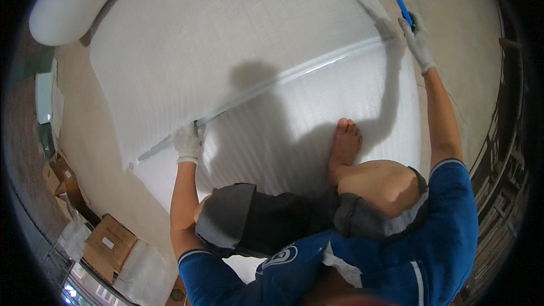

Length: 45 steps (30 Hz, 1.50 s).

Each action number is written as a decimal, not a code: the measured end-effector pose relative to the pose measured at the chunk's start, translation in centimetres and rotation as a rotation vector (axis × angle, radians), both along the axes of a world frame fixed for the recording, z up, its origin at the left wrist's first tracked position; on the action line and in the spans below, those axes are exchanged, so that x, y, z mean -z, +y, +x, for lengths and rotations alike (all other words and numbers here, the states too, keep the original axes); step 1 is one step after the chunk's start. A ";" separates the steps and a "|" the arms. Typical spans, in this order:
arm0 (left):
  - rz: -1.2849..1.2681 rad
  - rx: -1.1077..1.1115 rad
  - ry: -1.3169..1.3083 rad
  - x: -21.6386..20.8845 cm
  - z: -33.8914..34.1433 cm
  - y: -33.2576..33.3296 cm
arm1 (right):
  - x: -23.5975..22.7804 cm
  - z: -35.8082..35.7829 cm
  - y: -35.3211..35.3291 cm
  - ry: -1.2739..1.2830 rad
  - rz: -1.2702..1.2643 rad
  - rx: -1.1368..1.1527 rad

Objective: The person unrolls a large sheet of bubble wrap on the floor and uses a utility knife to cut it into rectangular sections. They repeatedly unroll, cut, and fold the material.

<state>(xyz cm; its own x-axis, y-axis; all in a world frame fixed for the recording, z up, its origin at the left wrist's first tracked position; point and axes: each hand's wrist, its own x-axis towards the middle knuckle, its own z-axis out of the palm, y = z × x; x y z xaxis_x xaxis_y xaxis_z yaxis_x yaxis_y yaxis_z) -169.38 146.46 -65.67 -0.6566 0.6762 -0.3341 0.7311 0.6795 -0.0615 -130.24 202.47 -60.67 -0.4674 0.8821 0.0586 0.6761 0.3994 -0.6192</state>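
Note:
A wide sheet of white foam wrap [187, 39] lies spread on the floor beneath me. Across it runs a long, thin metal straightedge [317, 67], slanting from lower left to upper right. My left hand [187, 140], in a pale work glove, grips the straightedge near its left end; its fingertips are partly hidden. At the upper right, beyond the sheet's right edge, my gloved right hand [416, 39] is closed around a blue utility knife [403, 10]. The knife's tip points up and left, away from me. My bare foot [345, 144] rests on the foam.
A thick white foam roll [79, 5] stands at the upper left. Opened cardboard [62, 178] and a brown carton [109, 243] sit along the left side, beside clear plastic wrap [144, 272]. Slatted wooden pieces [501, 209] line the right edge. My shadow falls across the sheet.

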 end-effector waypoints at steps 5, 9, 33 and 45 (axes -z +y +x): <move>0.033 0.029 -0.086 1.8 -1.7 -0.1 | -1.7 -3.0 -12.7 -0.235 -0.080 -0.517; 0.231 -0.095 -0.196 0.5 -3.5 1.2 | -0.9 -4.7 -19.5 -0.143 -0.139 -0.708; 0.522 0.048 -0.145 0.2 2.3 -2.6 | 0.1 -5.6 -19.2 -0.234 0.085 -0.552; 0.482 -0.066 -0.120 0.1 1.8 -1.4 | 0.9 -8.8 -13.7 -0.299 0.284 -0.607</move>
<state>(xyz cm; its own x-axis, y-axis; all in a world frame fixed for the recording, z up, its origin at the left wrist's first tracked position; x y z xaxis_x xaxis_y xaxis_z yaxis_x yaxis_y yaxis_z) -167.56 145.06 -65.74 -0.6793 0.7306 -0.0693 0.6683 0.6548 0.3530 -139.02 188.76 -61.59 -0.9006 0.4328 0.0395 0.4090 0.8748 -0.2598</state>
